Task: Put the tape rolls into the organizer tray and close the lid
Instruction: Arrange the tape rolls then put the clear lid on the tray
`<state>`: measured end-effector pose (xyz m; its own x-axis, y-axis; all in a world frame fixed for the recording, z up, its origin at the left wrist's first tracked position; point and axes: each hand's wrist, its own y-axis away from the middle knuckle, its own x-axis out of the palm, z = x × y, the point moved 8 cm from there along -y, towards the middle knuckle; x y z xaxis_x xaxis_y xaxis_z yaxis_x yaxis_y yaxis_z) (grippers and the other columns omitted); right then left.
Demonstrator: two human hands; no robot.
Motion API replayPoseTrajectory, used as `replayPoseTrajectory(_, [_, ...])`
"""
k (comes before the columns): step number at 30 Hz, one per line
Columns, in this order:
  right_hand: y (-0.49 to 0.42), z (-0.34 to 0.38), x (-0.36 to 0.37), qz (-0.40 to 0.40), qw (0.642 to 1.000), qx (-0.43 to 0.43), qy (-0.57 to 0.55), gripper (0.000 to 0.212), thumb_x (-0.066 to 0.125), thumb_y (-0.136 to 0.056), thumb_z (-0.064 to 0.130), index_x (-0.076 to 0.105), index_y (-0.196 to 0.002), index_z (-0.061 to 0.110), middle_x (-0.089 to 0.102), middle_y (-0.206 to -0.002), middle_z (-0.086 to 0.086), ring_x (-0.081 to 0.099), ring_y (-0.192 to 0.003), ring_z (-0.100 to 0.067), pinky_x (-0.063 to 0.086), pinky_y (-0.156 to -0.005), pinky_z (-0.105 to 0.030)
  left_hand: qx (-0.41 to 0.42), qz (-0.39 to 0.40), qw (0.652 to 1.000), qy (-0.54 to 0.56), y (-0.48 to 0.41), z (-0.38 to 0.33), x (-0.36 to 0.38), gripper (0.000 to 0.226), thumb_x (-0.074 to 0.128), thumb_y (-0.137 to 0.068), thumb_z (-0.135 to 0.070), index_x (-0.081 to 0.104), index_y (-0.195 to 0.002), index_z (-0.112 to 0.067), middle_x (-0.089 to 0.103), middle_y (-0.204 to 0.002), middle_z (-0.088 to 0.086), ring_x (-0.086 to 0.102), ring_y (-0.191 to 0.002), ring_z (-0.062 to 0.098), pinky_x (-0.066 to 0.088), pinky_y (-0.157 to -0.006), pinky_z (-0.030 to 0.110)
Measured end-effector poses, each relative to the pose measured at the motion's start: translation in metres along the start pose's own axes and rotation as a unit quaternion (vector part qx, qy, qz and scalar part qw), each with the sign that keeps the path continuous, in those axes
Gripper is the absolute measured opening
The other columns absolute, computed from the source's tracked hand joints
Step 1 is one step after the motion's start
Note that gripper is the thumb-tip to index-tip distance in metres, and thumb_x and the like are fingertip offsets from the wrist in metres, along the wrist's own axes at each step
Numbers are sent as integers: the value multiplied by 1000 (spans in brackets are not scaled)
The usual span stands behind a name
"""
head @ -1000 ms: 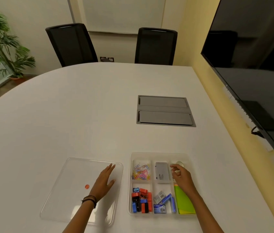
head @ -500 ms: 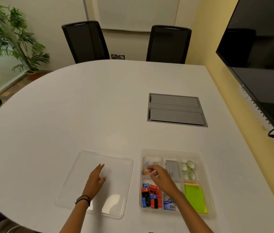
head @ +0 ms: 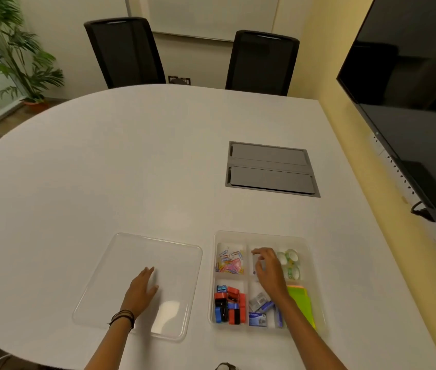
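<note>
The clear organizer tray (head: 261, 234) sits on the white table in front of me. Its back right compartment holds small clear tape rolls (head: 290, 259) with green print. My right hand (head: 267, 268) is over the back middle compartment, just left of the rolls. Its bent fingers touch a grey box (head: 254, 263) and grip nothing. The clear lid (head: 174, 252) lies flat on the table to the left of the tray. My left hand (head: 140, 292) rests palm down on it, holding nothing.
Other compartments hold coloured paper clips (head: 229, 263), red, blue and black blocks (head: 229, 303), staple boxes (head: 259, 311) and green sticky notes (head: 301, 303). A grey cable hatch (head: 270, 169) is set in the table beyond. Two black chairs (head: 123, 52) stand at the far edge, and a dark screen (head: 412, 102) is on the right.
My right hand left the tape roll compartment, swept left over the paper clips, then came back to the middle compartment. The rolls now show in the tray. My left hand stays on the lid.
</note>
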<state>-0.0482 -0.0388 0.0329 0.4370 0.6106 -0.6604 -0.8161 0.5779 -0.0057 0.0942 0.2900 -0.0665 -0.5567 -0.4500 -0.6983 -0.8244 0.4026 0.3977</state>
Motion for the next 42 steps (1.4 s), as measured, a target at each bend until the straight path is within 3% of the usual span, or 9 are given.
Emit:
replayPoseTrajectory(4, [-11, -39, -39, -59, 996, 63, 14, 31, 47, -83, -14, 63, -102, 4, 59, -108, -15, 59, -96, -24, 48, -76, -17, -20, 5, 997, -71, -11, -11, 5, 58, 51, -95, -24, 25, -146, -13, 20, -157, 14, 26, -142, 30, 30, -115, 40])
replayPoseTrajectory(6, [-16, -59, -52, -69, 993, 90, 24, 31, 48, -83, -14, 62, -106, 1, 59, -112, -19, 59, -100, -31, 48, -83, -29, -31, 0, 996, -80, -15, -18, 5, 57, 50, -95, -24, 25, -146, -14, 20, -157, 14, 26, -142, 30, 32, -113, 40])
replayPoseTrajectory(9, [-23, -87, -60, -35, 988, 146, 37, 33, 50, -84, -12, 57, -115, -2, 57, -119, -25, 56, -108, -37, 48, -91, -41, -25, -14, 997, -71, -20, -34, 8, 56, 49, -95, -22, 26, -145, -15, 22, -156, 14, 26, -142, 30, 31, -114, 42])
replayPoseTrajectory(16, [-37, -109, -57, 54, 978, 186, 70, 38, 51, -90, -1, 49, -128, -2, 55, -130, -23, 54, -117, -36, 44, -98, -38, 70, 12, 996, 54, -31, -105, 24, 52, 49, -97, -22, 29, -144, -14, 31, -153, 10, 31, -141, 27, 26, -117, 41])
replayPoseTrajectory(24, [-40, -109, -49, 82, 981, 161, 69, 36, 50, -87, -7, 55, -123, -3, 61, -124, -21, 57, -115, -32, 44, -98, -34, 80, 125, 988, 41, -45, -156, 48, 54, 45, -98, -31, 26, -146, -17, 49, -143, 9, 50, -127, 24, 38, -109, 40])
replayPoseTrajectory(30, [-42, -100, -48, 60, 989, 122, 52, 34, 45, -85, -12, 63, -110, 0, 68, -107, -19, 63, -102, -31, 50, -89, -36, 56, 99, 993, -31, -57, -159, 55, 49, 51, -95, -34, 43, -137, -12, 59, -133, 7, 57, -120, 21, 43, -103, 39])
replayPoseTrajectory(33, [-45, -105, -58, 10, 989, 124, 77, 31, 48, -86, -9, 60, -114, -1, 62, -118, -20, 58, -109, -33, 48, -93, -39, 42, 92, 994, -36, -60, -156, 58, 46, 54, -94, -34, 47, -135, -13, 61, -131, 6, 58, -118, 20, 44, -102, 37])
replayPoseTrajectory(37, [-50, -116, -44, 112, 973, 157, 130, 52, 60, -87, 9, 40, -135, 3, 43, -138, -20, 43, -126, -33, 39, -103, -37, 32, 91, 994, -44, -62, -153, 60, 45, 54, -93, -34, 49, -133, -14, 61, -131, 6, 58, -117, 20, 45, -101, 37])
replayPoseTrajectory(42, [-53, -114, -22, 201, 949, 166, 177, 69, 66, -84, 23, 29, -142, 12, 36, -143, -17, 42, -128, -31, 41, -102, -37, 29, 95, 994, -36, -61, -151, 61, 44, 54, -94, -34, 48, -133, -16, 61, -129, 5, 58, -117, 20, 45, -101, 37])
